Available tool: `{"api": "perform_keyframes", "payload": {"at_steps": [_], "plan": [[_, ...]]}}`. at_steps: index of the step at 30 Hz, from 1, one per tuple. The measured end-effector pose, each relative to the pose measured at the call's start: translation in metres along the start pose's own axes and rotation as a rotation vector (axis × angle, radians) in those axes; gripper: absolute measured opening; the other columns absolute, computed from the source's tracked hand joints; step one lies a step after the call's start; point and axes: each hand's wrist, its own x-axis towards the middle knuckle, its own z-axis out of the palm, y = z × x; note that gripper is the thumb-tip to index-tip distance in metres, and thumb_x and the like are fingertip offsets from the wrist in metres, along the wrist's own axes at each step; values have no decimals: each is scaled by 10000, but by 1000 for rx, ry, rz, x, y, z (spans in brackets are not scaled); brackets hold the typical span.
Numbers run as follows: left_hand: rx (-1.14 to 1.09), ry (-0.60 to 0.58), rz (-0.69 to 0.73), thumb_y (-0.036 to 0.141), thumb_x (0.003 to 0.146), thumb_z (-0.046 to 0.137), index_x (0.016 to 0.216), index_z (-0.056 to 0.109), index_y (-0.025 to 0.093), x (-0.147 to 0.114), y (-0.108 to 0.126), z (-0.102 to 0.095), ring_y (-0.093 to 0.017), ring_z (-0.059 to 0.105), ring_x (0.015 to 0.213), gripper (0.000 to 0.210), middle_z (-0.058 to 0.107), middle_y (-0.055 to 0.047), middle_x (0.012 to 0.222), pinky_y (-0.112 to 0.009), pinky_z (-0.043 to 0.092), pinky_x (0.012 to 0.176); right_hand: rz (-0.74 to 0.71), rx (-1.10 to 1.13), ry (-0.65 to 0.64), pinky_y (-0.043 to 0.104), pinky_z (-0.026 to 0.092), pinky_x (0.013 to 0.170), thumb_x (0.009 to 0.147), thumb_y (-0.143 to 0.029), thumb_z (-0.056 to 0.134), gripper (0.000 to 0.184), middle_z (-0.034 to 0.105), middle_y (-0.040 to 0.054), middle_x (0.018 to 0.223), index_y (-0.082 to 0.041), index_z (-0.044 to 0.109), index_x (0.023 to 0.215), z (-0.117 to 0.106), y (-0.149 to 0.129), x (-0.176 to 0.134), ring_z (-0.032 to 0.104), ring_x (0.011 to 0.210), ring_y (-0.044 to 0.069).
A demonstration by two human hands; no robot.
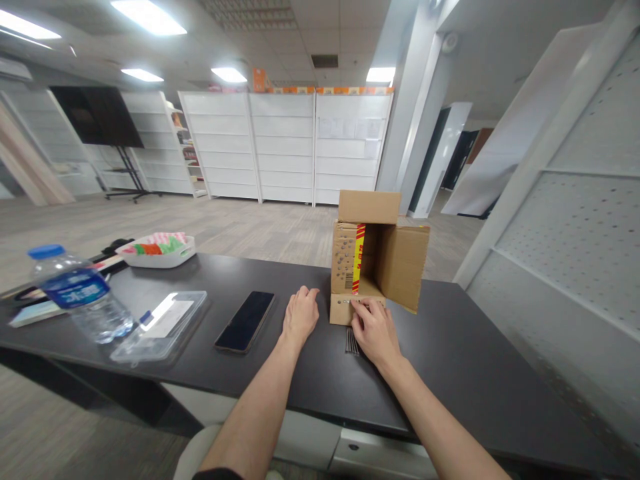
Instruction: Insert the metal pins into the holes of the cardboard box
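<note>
A cardboard box (343, 263) stands on the dark table with its opening toward me. Holes or round metal spots dot its left panel and the lower front flap, and a yellow-and-red tape strip runs down it. My right hand (375, 328) is at the lower flap (340, 311), fingers bent and drawn together against the cardboard; anything between the fingertips is hidden. Just below the flap, several thin metal nails or screws (352, 342) lie side by side. To the left of the box, my left hand (301, 313) rests on the table with its fingers curled, their inside hidden.
Left of my hands lie a black phone (246, 321) and a clear plastic case (163, 327). A water bottle (83, 293) stands beyond the case, near a white tray (165, 259) of colourful items. A perforated white panel (575, 267) rises along the right side.
</note>
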Motion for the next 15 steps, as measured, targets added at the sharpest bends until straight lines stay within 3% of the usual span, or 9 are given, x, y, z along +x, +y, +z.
{"api": "perform_keyframes", "payload": {"at_steps": [6, 15], "plan": [[-2, 7, 7, 124, 930, 397, 1262, 598, 230, 0, 1, -1, -185, 621, 957, 402, 593, -73, 1057, -307, 457, 899, -27, 184, -62, 426, 458, 913, 897, -158, 477, 298, 651, 103, 1120, -205, 648, 1135, -12, -2, -1, 592, 1058, 268], [1, 5, 6, 126, 935, 400, 1264, 600, 231, 0, 0, -2, -186, 623, 945, 399, 597, -71, 1048, -306, 458, 884, -91, 333, -269, 435, 449, 953, 890, -224, 555, 258, 672, 82, 1126, -221, 622, 1140, -36, -4, -10, 597, 1080, 263]]}}
